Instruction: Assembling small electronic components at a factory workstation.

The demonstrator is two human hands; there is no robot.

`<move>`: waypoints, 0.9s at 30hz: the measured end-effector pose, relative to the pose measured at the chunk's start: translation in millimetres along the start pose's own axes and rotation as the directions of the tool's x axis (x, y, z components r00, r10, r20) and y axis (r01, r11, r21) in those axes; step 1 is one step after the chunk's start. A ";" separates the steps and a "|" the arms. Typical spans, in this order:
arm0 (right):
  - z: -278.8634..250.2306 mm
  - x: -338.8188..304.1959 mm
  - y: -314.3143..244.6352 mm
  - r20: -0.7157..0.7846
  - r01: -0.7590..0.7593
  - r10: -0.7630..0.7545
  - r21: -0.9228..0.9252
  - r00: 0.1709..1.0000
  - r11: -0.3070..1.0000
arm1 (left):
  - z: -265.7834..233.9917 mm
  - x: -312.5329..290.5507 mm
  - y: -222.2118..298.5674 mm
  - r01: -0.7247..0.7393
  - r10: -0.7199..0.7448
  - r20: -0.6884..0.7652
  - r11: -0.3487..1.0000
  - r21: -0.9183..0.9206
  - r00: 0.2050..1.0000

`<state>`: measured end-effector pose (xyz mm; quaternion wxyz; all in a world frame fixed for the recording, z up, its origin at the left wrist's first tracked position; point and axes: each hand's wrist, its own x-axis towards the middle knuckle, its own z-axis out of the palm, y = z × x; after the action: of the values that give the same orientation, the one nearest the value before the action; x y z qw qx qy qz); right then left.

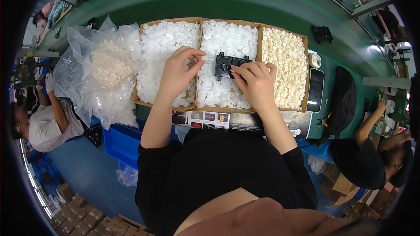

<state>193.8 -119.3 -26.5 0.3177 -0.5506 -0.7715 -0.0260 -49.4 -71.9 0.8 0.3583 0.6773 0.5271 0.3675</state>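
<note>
In the head view, the right hand (256, 83) pinches a black plastic housing (226, 65) over the middle cardboard tray (258, 39) of white discs. The left hand (179, 72), fingertips together, hovers just left of it. A clear bag (94, 67) lies on the green counter (227, 4); a phone (315, 89) rests right.

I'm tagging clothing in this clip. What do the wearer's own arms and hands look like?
Both forearms are bare; black sleeves end near the elbows. The left hand and right hand wear no gloves, and no rings, watch or wristband show.
</note>
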 end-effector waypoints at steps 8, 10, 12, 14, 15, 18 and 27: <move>-6.3 -8.0 -0.8 0.044 -0.193 0.189 0.328 0.981 0.925 | 18.8 -5.4 6.9 -0.089 0.095 0.202 0.995 -0.037 0.975; -6.6 -9.4 -1.8 0.054 -0.226 0.221 0.352 0.974 0.908 | 21.2 -6.0 6.5 -0.109 0.121 0.227 0.992 -0.065 0.966; -3.7 -11.8 -2.5 0.048 -0.186 0.181 0.342 0.982 0.921 | 22.6 -5.6 7.0 -0.097 0.111 0.231 0.993 -0.072 0.966; -0.4 -13.7 -3.6 0.042 -0.145 0.139 0.332 0.989 0.932 | 22.6 -5.8 7.6 -0.084 0.100 0.235 0.993 -0.077 0.967; 0.9 -14.4 -3.7 0.042 -0.146 0.140 0.330 0.989 0.932 | 22.7 -5.4 7.2 -0.085 0.101 0.236 0.993 -0.078 0.966; 5.3 -15.3 -4.6 0.024 -0.122 0.120 0.285 0.992 0.951 | 18.3 -5.9 6.2 -0.103 0.107 0.213 0.994 -0.030 0.971; 7.3 -15.4 -0.5 0.013 -0.016 0.014 0.205 1.000 0.979 | -29.2 -20.1 -5.3 -0.021 0.030 -0.084 0.995 0.097 0.996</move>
<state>192.9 -129.4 -40.0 0.3685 -0.5210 -0.7677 0.0592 -80.9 -87.6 7.5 0.2979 0.6842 0.5502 0.3747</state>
